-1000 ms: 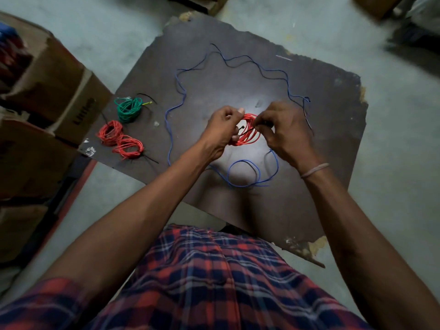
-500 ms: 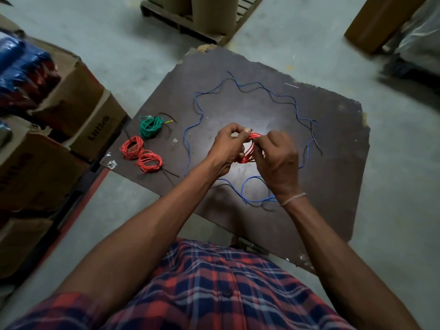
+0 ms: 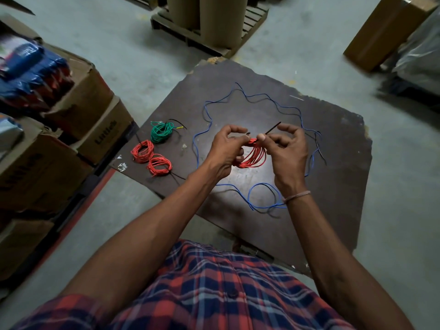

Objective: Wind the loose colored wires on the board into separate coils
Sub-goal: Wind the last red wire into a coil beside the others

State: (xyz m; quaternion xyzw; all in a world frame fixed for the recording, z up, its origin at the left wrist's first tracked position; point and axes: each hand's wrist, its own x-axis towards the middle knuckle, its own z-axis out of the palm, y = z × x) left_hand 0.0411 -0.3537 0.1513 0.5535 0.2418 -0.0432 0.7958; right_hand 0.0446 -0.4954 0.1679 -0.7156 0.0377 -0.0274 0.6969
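Above the middle of the dark board point(image 3: 333, 177), your left hand point(image 3: 226, 151) grips the red wire coil point(image 3: 253, 157) while your right hand point(image 3: 285, 153) pinches its black tie end point(image 3: 273, 127). Loose blue wire point(image 3: 262, 194) rings them; a green coil point(image 3: 161, 131) and two red coils point(image 3: 151, 158) lie far left.

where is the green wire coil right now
In the head view the green wire coil lies on the dark board's left side, just beyond the two red wire coils, left of both hands.
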